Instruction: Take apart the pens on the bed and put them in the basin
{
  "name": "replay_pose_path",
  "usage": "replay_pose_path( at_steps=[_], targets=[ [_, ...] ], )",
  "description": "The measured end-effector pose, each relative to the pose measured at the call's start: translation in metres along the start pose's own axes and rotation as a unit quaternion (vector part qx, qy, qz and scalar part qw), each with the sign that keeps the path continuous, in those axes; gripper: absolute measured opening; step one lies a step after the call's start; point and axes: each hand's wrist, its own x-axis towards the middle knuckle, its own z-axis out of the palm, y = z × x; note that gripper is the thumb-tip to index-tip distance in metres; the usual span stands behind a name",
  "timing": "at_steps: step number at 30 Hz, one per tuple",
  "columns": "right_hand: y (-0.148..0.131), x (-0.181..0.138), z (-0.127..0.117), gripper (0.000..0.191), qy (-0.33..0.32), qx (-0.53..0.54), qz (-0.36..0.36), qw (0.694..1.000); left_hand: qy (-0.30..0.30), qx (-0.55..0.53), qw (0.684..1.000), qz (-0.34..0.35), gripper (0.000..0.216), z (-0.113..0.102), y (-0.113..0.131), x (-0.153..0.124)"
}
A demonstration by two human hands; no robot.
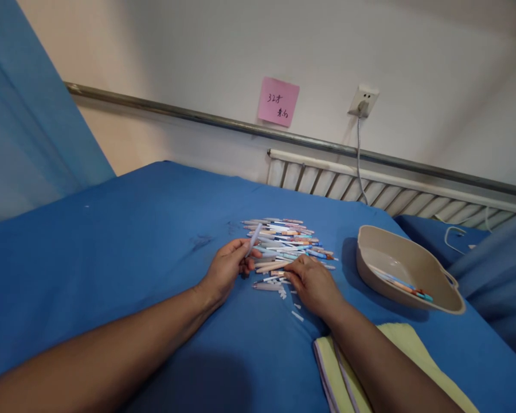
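Note:
A heap of several pens and pen parts (286,238) lies on the blue-covered table (124,246). My left hand (227,268) is at the heap's left side, its fingers pinched on a thin pale pen tube (253,241) that tilts upward. My right hand (312,282) rests palm down on the heap's near edge, fingers curled over loose pens and small white pieces (284,289); what it grips, if anything, is hidden.
A beige basin (406,269) with a few pens inside sits to the right. A yellow folded cloth (348,373) lies under my right forearm. Behind are a radiator (370,192), a pink note (278,101) and a wall socket (363,101) with a cable.

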Motion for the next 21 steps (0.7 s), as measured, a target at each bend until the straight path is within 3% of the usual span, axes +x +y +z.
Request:
replay_pose_path(
  at_steps=[9, 21],
  targets=[
    [-0.0011, -0.0021, -0.0025, 0.030, -0.016, -0.030, 0.020, 0.999, -0.076, -0.079, 0.993, -0.043, 0.022, -0.0019, 0.0020, -0.0035],
    [0.0020, -0.0046, -0.0022, 0.018, -0.029, 0.028, 0.035, 0.999, -0.091, -0.047, 0.994, -0.049, 0.018, 0.0002, 0.0041, -0.0065]
  ],
)
